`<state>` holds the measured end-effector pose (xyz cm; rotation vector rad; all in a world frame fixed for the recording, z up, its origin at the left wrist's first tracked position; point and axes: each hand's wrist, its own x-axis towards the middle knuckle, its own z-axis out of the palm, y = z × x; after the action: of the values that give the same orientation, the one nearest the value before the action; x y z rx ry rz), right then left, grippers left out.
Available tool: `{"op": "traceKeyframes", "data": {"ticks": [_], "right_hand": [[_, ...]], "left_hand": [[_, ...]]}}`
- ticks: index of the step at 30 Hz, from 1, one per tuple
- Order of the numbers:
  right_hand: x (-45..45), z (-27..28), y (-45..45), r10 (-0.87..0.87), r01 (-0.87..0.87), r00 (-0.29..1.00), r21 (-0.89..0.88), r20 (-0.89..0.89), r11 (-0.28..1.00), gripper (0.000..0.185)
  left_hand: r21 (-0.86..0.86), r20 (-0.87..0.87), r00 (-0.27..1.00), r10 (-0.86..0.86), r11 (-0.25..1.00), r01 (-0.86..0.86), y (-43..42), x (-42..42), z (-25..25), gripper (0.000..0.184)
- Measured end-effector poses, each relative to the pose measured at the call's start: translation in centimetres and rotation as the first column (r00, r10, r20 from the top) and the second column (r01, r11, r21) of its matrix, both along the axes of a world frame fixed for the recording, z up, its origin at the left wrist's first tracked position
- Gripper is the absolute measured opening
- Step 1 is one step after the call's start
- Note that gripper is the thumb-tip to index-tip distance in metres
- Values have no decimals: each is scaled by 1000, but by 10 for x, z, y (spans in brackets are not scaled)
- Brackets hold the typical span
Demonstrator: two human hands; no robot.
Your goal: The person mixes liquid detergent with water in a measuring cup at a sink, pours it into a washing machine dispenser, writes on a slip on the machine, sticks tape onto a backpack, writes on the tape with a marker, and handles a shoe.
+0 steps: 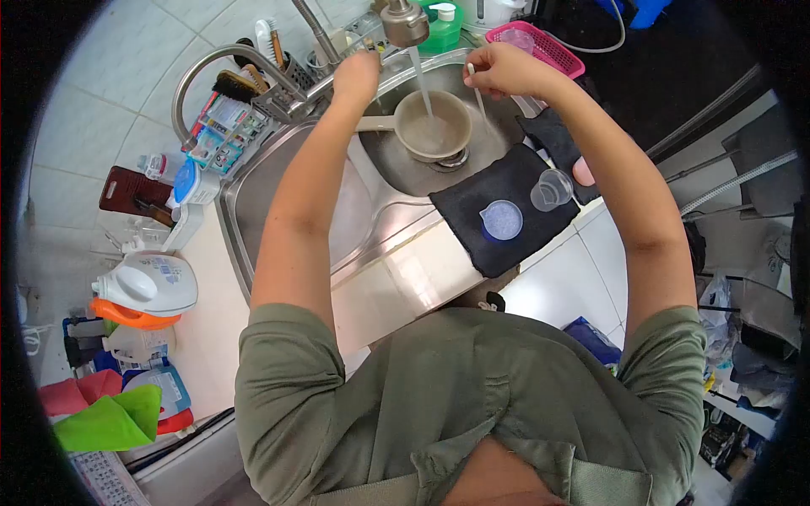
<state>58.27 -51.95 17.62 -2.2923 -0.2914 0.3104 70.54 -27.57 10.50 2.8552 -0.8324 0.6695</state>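
Observation:
Water runs from the faucet (405, 24) into a light saucepan (433, 126) in the right sink basin (498, 139). My left hand (358, 78) is up behind the pan's handle, at the base of the faucet; its fingers are mostly hidden. To the right of the stream, my right hand (499, 71) is closed, pinching the top of a thin pale stick (479, 99) that hangs down over the basin. On a black cloth (498, 187) at the sink's front edge stand a measuring cup with white contents (502, 220) and a clear cup (551, 191).
The left basin (295, 194) lies beside the pan's basin. A rack with brushes (253, 88) is behind it. White detergent bottle (145, 287) and cloths (110, 413) are at the left. A green soap bottle (442, 29) and pink basket (561, 57) stand at the back.

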Motion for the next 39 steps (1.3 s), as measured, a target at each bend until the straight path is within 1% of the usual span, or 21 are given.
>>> {"op": "traceKeyframes", "data": {"ticks": [3,5,6,8,9,11,12,14,15,17,18,21,25,27,29,31,32,34,35,37,39], "right_hand": [[-7,2,-1,29,-30,997,15,67,999,12],[-16,7,-2,-13,1,972,55,235,999,16],[-24,9,-2,-17,4,973,54,230,999,16],[-48,16,-3,-173,84,901,231,399,969,17],[-65,22,-2,-177,90,903,230,391,969,17],[-101,34,1,-247,128,825,258,508,958,13],[-117,36,1,-248,132,830,256,500,958,13],[-152,38,3,-363,159,836,452,411,878,13],[-171,43,9,-435,243,842,496,319,834,11],[-191,34,10,-433,227,841,514,324,827,10],[-200,29,13,-437,241,847,514,302,823,8],[-212,12,17,-385,275,840,311,382,910,8],[-215,-11,31,-423,318,836,319,349,893,9],[-214,-26,34,-402,306,833,288,380,907,9],[-215,-28,34,-379,296,831,253,406,921,10],[-219,-24,33,-349,285,900,255,260,924,9],[-219,-21,31,-351,286,899,255,261,924,9],[-218,-17,25,-396,383,895,101,206,918,9],[-217,-19,25,-399,386,894,100,206,917,9],[-213,-25,30,-435,386,842,207,319,899,9],[-215,-25,32,-403,346,858,220,318,912,8]], "left_hand": [[36,-3,1000,-23,999,23,1,5,4,17],[38,-22,1000,-9,999,9,0,4,8,17],[42,-28,1000,0,999,1,0,7,6,17],[20,-36,999,-19,1000,19,3,9,4,18],[-1,-37,999,-35,999,35,4,11,2,21],[12,-49,998,-44,999,44,5,13,-1,22],[2,-6,999,-49,999,49,5,13,-1,19],[-1,47,997,-65,998,65,5,10,-2,16],[-4,32,997,-67,998,67,6,13,-5,16],[27,50,997,-51,998,50,6,19,-8,16],[49,2,999,-35,998,35,6,18,-5,22],[45,34,998,-59,997,57,8,20,-5,21],[49,-4,1000,-31,998,31,7,15,5,23],[-109,85,996,1,994,9,6,21,6,20],[-104,98,995,20,994,-10,4,25,13,18],[-102,111,993,41,994,-30,2,32,16,17],[-103,146,988,58,994,-44,2,36,16,15],[-104,181,981,72,993,-54,1,40,17,14],[-96,203,976,78,994,-59,1,39,18,14],[-88,224,972,79,994,-60,-1,42,15,14],[-145,149,970,191,975,-169,-5,48,13,12]]}}
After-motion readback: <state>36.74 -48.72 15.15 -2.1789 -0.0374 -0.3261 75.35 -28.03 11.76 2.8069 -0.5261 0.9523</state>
